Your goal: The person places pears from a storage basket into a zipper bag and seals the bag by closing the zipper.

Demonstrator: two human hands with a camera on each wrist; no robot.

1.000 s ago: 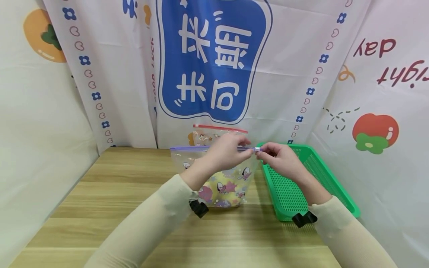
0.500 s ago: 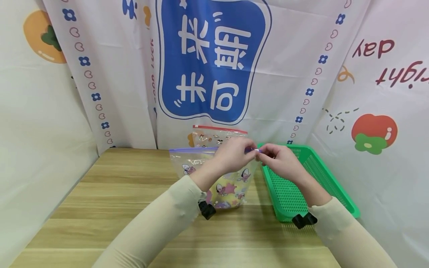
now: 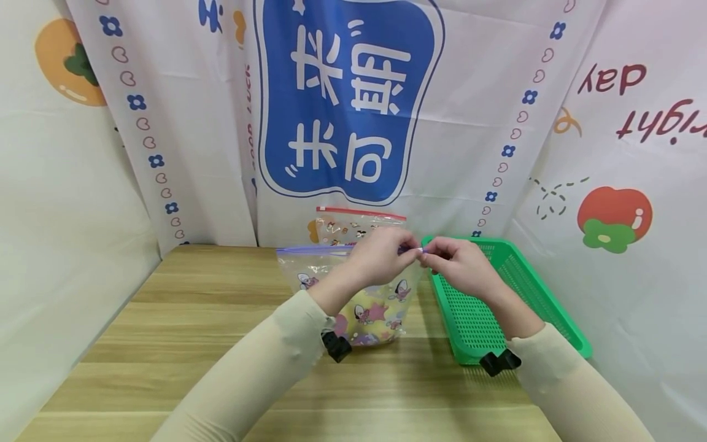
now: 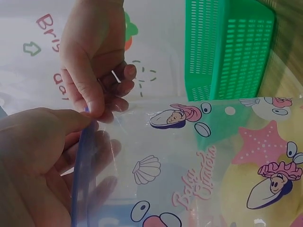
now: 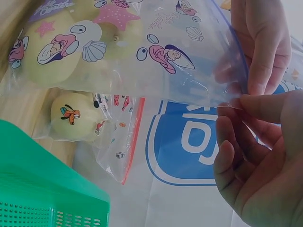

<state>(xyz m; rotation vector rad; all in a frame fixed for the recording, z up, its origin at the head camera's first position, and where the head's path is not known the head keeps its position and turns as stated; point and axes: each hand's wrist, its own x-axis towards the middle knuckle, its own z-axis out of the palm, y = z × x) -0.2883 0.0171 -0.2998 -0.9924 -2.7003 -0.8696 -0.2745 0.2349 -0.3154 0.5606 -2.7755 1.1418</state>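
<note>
A clear zip bag printed with cartoon oysters and pink starfish stands on the wooden table. Pale yellow-green round things fill its lower part. Along its top runs a purple zip. My left hand pinches that zip near its right end, thumb in front and fingers behind. At the corner itself my right hand pinches the zip's end between thumb and forefinger. Both sets of fingertips meet there and hide the small white slider. In the right wrist view, the right hand's other fingers curl loosely.
Behind the purple-zip bag stands a smaller bag with a red zip, holding a pale round thing. A green perforated basket is on the table to the right. Printed white cloth hangs behind and at both sides.
My left hand has slid right along the purple zip until its fingertips reach the right hand's. The right hand keeps its pinch at the corner, and the bag's left end sits slightly lower.
</note>
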